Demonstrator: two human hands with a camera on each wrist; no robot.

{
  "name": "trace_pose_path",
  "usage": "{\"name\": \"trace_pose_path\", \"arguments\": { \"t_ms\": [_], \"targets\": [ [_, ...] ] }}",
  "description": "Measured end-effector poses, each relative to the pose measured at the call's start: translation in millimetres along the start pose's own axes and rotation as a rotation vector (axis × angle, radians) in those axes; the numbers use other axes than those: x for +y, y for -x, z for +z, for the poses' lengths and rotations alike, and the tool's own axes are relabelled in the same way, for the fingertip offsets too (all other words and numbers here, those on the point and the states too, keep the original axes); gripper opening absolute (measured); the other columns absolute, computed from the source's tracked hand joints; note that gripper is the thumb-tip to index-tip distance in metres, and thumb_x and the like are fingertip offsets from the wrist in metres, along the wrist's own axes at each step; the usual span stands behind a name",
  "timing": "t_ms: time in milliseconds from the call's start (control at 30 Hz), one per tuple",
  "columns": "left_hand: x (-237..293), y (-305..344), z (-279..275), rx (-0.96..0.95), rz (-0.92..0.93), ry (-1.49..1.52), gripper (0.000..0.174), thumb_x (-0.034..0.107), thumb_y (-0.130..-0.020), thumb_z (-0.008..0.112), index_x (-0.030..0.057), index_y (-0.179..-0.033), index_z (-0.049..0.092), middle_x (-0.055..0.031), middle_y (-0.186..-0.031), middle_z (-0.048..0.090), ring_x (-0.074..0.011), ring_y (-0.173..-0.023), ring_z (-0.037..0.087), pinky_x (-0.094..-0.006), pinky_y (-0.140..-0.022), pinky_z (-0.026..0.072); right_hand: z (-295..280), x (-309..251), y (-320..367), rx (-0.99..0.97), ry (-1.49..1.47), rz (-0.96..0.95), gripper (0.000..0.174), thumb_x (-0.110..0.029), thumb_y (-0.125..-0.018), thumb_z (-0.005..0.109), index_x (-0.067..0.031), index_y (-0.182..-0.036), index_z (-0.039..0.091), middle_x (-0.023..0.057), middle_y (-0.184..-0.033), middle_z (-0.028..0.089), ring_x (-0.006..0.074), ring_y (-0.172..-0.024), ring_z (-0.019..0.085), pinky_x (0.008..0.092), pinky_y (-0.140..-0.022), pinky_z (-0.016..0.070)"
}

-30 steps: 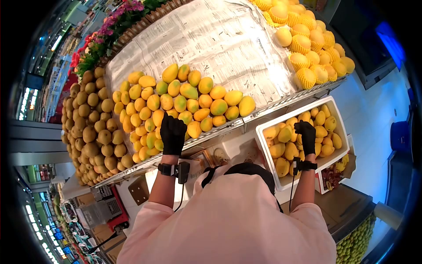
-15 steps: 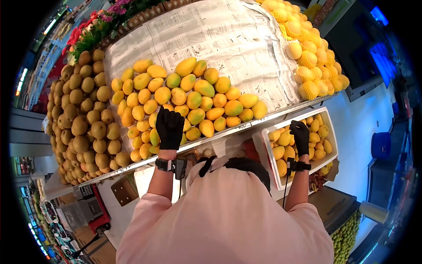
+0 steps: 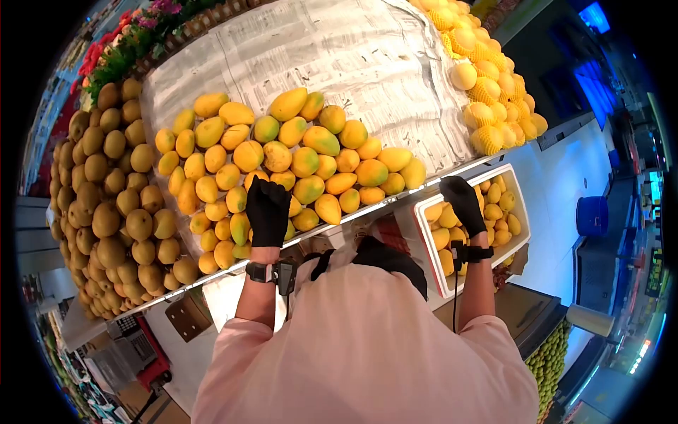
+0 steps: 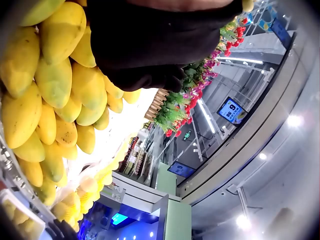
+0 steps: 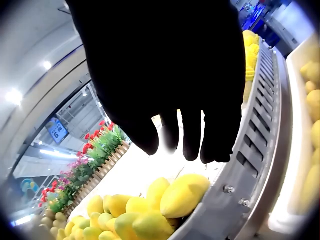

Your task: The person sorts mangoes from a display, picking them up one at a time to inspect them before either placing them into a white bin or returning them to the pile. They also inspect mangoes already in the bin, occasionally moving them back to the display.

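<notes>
In the head view the left hand (image 3: 268,212), in a black glove, is over the front of the yellow-green mangoes (image 3: 305,162), its fingers loosely curled. The left wrist view shows mangoes (image 4: 54,82) beside that hand (image 4: 155,45), and no fruit in its fingers. The gloved right hand (image 3: 463,205) is above the left edge of a white box (image 3: 520,185) of mangoes (image 3: 493,211). In the right wrist view its fingers (image 5: 217,135) hang bent and slightly apart above the display's newspaper, and no fruit shows between them; its palm is hidden.
Brown round fruit (image 3: 106,220) is piled left of the mangoes, net-wrapped yellow fruit (image 3: 487,90) at the far right. Newspaper (image 3: 339,60) covers the display behind. A slatted metal rim (image 5: 255,115) runs along its front. Flowers (image 3: 113,65) stand at the back left.
The right hand has moved left and up from over the boxed mangoes towards the display rim. The left hand stays over the front mangoes. The head view has shifted, moving the scene leftward.
</notes>
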State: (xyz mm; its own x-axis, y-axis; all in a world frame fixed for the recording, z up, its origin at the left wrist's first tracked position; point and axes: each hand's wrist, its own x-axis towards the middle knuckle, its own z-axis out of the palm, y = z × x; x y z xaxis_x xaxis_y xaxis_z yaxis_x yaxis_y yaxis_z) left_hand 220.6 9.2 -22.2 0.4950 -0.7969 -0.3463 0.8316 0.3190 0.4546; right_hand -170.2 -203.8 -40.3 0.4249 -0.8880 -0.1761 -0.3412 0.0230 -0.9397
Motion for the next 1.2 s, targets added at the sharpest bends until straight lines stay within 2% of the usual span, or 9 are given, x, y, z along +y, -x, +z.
{"name": "trace_pose_path", "arguments": {
  "t_ms": [67,200,433,567,667,733,867,1133,1200],
  "targets": [
    [0,-1,0,0.038,0.050,-0.020,0.035,0.032,-0.102,0.039,0.0163,-0.071,0.039,0.0016,-0.062,0.039,-0.0131,-0.060,0.039,-0.0287,-0.060,0.0341,1,-4,-19,-0.088,0.069,-0.081,0.032,-0.010,-0.083,0.069,-0.0006,-0.113,0.060,0.0050,-0.097,0.064,0.0126,-0.089,0.060,0.0270,-0.082,0.0493],
    [4,1,-6,-0.079,0.076,-0.009,0.032,0.031,-0.102,0.040,0.0170,-0.073,0.040,0.0011,-0.062,0.038,-0.0139,-0.061,0.041,-0.0291,-0.061,0.0354,13,-20,-62,-0.220,0.178,-0.075,0.044,-0.014,-0.079,0.075,-0.0047,-0.118,0.059,0.0063,-0.106,0.063,0.0153,-0.087,0.058,0.0284,-0.078,0.0507],
    [6,9,-17,-0.114,0.206,-0.034,0.028,0.030,-0.100,0.042,0.0169,-0.075,0.046,0.0027,-0.063,0.041,-0.0141,-0.061,0.042,-0.0294,-0.060,0.0353,43,-36,-115,-0.531,0.358,-0.029,0.064,-0.019,-0.075,0.077,-0.0052,-0.132,0.050,0.0130,-0.123,0.059,0.0243,-0.105,0.058,0.0340,-0.092,0.0483],
    [1,19,-18,-0.020,0.264,-0.041,0.028,0.030,-0.101,0.042,0.0178,-0.076,0.047,0.0036,-0.066,0.045,-0.0138,-0.062,0.046,-0.0306,-0.061,0.0367,64,-13,-141,-0.664,0.662,-0.360,0.067,-0.021,-0.073,0.078,-0.0077,-0.133,0.049,0.0174,-0.127,0.055,0.0312,-0.113,0.056,0.0394,-0.093,0.0471],
    [4,24,-18,-0.075,0.261,-0.076,0.026,0.030,-0.101,0.041,0.0187,-0.078,0.046,0.0042,-0.067,0.044,-0.0135,-0.061,0.043,-0.0307,-0.062,0.0369,77,-10,-151,-0.761,0.659,-0.365,0.061,-0.023,-0.072,0.077,-0.0058,-0.126,0.054,0.0197,-0.120,0.060,0.0354,-0.112,0.057,0.0417,-0.094,0.0461],
    [2,27,-14,-0.014,0.288,-0.086,0.026,0.029,-0.101,0.041,0.0186,-0.078,0.045,0.0042,-0.066,0.043,-0.0135,-0.061,0.042,-0.0304,-0.062,0.0366,84,-12,-154,-0.792,0.669,-0.371,0.070,-0.030,-0.068,0.079,-0.0033,-0.127,0.051,0.0213,-0.118,0.060,0.0363,-0.111,0.057,0.0417,-0.097,0.0455],
    [-2,28,2,0.120,0.341,-0.120,0.028,0.026,-0.101,0.035,0.0173,-0.075,0.036,0.0023,-0.063,0.033,-0.0141,-0.059,0.037,-0.0283,-0.058,0.0340,85,-10,-156,-0.776,0.674,-0.320,0.056,-0.029,-0.073,0.077,-0.0061,-0.120,0.057,0.0161,-0.113,0.065,0.0332,-0.105,0.061,0.0404,-0.092,0.0478],
    [3,27,1,0.053,0.338,-0.173,0.025,0.024,-0.100,0.035,0.0170,-0.077,0.037,0.0020,-0.064,0.035,-0.0149,-0.060,0.038,-0.0286,-0.058,0.0344,70,-18,-158,-0.732,0.656,-0.364,0.053,-0.029,-0.074,0.077,-0.0056,-0.118,0.060,0.0161,-0.111,0.066,0.0313,-0.102,0.063,0.0383,-0.089,0.0500],
    [5,26,-3,0.027,0.330,-0.175,0.025,0.025,-0.100,0.037,0.0173,-0.077,0.039,0.0026,-0.064,0.037,-0.0144,-0.060,0.040,-0.0287,-0.059,0.0352,62,-25,-155,-0.696,0.562,-0.306,0.064,-0.031,-0.068,0.079,-0.0028,-0.121,0.058,0.0197,-0.110,0.066,0.0336,-0.103,0.063,0.0387,-0.090,0.0496]
  ]
}}
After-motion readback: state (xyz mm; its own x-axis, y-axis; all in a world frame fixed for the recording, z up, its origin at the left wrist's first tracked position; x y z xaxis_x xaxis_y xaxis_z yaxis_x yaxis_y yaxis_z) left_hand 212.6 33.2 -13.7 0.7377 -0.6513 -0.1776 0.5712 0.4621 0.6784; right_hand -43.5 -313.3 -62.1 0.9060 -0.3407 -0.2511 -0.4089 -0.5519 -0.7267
